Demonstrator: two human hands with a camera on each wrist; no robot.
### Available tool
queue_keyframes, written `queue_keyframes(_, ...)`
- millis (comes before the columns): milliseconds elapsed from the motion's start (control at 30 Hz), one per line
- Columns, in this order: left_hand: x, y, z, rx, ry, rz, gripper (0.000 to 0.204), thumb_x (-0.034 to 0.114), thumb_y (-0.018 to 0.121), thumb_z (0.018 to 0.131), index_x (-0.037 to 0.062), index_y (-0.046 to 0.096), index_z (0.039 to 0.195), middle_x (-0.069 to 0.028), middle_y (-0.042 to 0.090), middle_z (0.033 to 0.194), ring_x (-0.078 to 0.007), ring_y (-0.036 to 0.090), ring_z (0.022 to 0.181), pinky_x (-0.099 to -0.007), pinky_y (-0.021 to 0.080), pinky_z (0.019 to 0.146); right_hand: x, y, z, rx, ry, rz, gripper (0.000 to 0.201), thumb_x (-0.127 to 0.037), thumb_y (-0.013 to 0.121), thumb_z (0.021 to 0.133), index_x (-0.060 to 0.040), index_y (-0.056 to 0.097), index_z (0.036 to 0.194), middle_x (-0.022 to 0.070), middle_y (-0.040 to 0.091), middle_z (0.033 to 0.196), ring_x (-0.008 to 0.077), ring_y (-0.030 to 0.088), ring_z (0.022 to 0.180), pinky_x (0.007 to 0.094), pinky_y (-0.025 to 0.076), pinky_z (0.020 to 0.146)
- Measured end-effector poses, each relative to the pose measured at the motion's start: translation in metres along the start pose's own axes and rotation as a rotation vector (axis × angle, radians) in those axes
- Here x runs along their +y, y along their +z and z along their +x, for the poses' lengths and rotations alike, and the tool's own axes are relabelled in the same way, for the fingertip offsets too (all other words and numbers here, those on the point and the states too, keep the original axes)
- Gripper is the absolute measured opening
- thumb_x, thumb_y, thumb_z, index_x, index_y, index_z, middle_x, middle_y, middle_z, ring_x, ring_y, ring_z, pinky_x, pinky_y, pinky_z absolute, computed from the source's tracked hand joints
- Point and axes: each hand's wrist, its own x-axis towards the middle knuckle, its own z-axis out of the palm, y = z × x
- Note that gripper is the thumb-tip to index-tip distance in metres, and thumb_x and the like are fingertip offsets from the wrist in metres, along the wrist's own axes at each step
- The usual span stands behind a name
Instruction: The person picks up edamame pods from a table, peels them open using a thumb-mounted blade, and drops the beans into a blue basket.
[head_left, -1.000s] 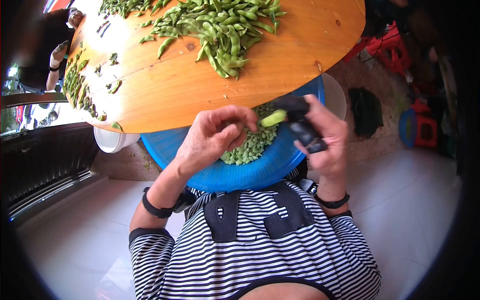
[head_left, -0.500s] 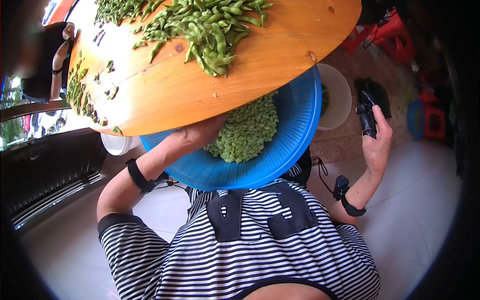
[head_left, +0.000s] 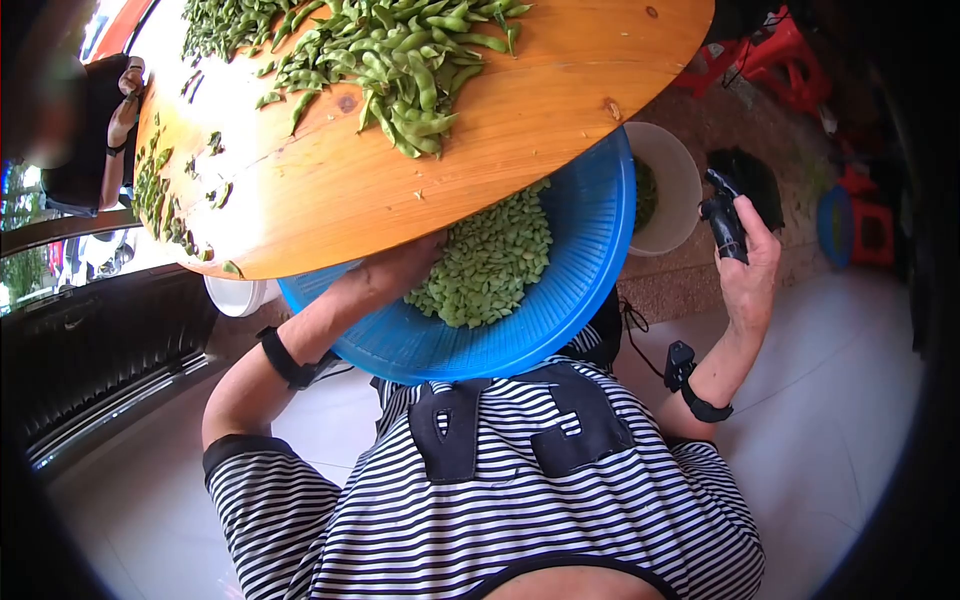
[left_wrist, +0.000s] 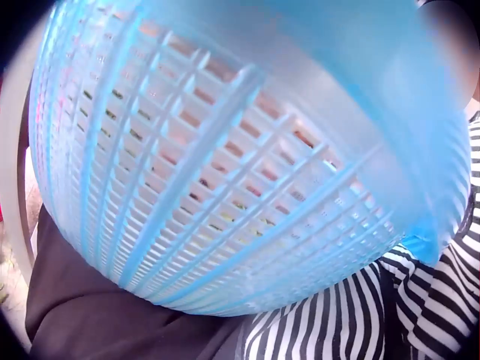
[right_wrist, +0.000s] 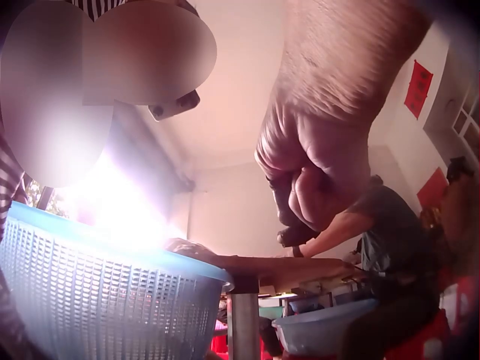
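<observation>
My left hand (head_left: 405,267) reaches over the blue basket (head_left: 590,250), and the table edge hides its fingertips. Shelled green beans (head_left: 490,265) lie heaped in the basket beside that hand. In the left wrist view, the basket's lattice wall (left_wrist: 225,165) fills most of the picture above dark trousers. Off to the right of the basket is my right hand (head_left: 750,275), raised with loosely bent fingers. Black coverings (head_left: 728,230) wrap its thumb and a finger, and no pod shows there. The right wrist view has this hand (right_wrist: 322,165) from close by, fingers bent.
Green bean pods (head_left: 410,85) are piled on the wooden table (head_left: 530,150), with smaller clusters at its left. A whitish bucket (head_left: 680,190) stands right of the basket, another white bucket (head_left: 235,295) left. Red stools (head_left: 785,65) are at the back right. Another person's arm (head_left: 118,130) is across the table.
Both hands were together over the basket, a green pod at the right hand's black-covered fingers. The right hand has moved right, away from the basket; the left has moved under the table edge.
</observation>
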Motion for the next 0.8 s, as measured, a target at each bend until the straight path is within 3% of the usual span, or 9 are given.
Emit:
queue_keyframes(33,-0.001,0.002,-0.001,0.080,0.088,0.110,0.014,0.015,0.059,0.085,0.0065,0.061,0.096,-0.0180,0.061,0.090,-0.0366,0.060,0.089,-0.0461,0.048,0.079,0.002,0.001,0.000,0.001,0.026,0.038,0.045,0.015,0.042,0.076,0.0050,0.060,0.116,0.0079,0.068,0.097,0.0106,0.058,0.087,0.0206,0.043,0.082)
queue_keyframes(167,0.025,-0.010,-0.010,0.104,0.155,0.118,0.013,0.014,0.058,0.085,0.0052,0.060,0.095,-0.0190,0.061,0.086,-0.0376,0.060,0.085,-0.0452,0.049,0.076,-0.003,-0.001,0.000,-0.029,0.050,0.001,0.042,0.013,0.045,0.079,0.0038,0.060,0.117,0.0070,0.068,0.097,0.0100,0.058,0.089,0.0207,0.043,0.082)
queue_keyframes(233,0.056,-0.025,-0.007,-0.046,0.065,-0.343,0.012,0.012,0.057,0.086,0.0041,0.058,0.095,-0.0202,0.060,0.082,-0.0387,0.060,0.082,-0.0453,0.049,0.074,-0.004,0.001,0.001,-0.047,0.050,0.040,0.041,0.013,0.046,0.080,0.0032,0.060,0.118,0.0069,0.068,0.097,0.0097,0.058,0.089,0.0207,0.043,0.082)
queue_keyframes(267,0.063,-0.021,0.001,-0.043,0.065,-0.341,0.012,0.012,0.057,0.086,0.0041,0.058,0.095,-0.0202,0.060,0.082,-0.0387,0.060,0.082,-0.0453,0.049,0.074,-0.004,0.003,0.003,-0.068,0.049,0.079,0.041,0.012,0.047,0.081,0.0026,0.060,0.119,0.0069,0.068,0.097,0.0094,0.058,0.089,0.0208,0.043,0.081)
queue_keyframes(333,0.079,-0.015,0.025,0.223,0.263,-0.127,0.013,0.012,0.058,0.086,0.0033,0.057,0.096,-0.0196,0.060,0.083,-0.0375,0.060,0.081,-0.0457,0.048,0.075,-0.006,0.009,0.005,-0.066,0.028,0.108,0.040,0.010,0.048,0.083,0.0020,0.059,0.120,0.0071,0.068,0.097,0.0090,0.058,0.089,0.0208,0.044,0.081)
queue_keyframes(400,0.095,-0.004,0.056,0.319,0.203,-0.121,0.014,0.012,0.059,0.085,0.0028,0.057,0.096,-0.0192,0.060,0.083,-0.0369,0.060,0.081,-0.0457,0.048,0.076,-0.006,0.010,0.004,-0.063,0.015,0.137,0.039,0.009,0.049,0.084,0.0014,0.059,0.121,0.0074,0.068,0.097,0.0087,0.058,0.088,0.0207,0.044,0.080)
queue_keyframes(433,0.097,0.001,0.067,0.414,0.141,-0.115,0.015,0.012,0.059,0.085,0.0022,0.057,0.096,-0.0188,0.061,0.084,-0.0363,0.061,0.081,-0.0458,0.048,0.077,-0.006,0.009,0.004,-0.059,0.015,0.140,0.038,0.008,0.050,0.084,0.0013,0.059,0.121,0.0079,0.068,0.097,0.0089,0.059,0.088,0.0210,0.045,0.080)
queue_keyframes(800,0.060,0.041,0.112,0.413,0.213,-0.089,0.019,0.016,0.058,0.085,0.0014,0.063,0.096,-0.0211,0.063,0.094,-0.0385,0.060,0.092,-0.0472,0.047,0.084,0.014,0.005,-0.006,-0.023,0.083,0.197,0.036,0.006,0.050,0.085,0.0023,0.058,0.120,0.0100,0.070,0.095,0.0112,0.062,0.088,0.0232,0.047,0.080)
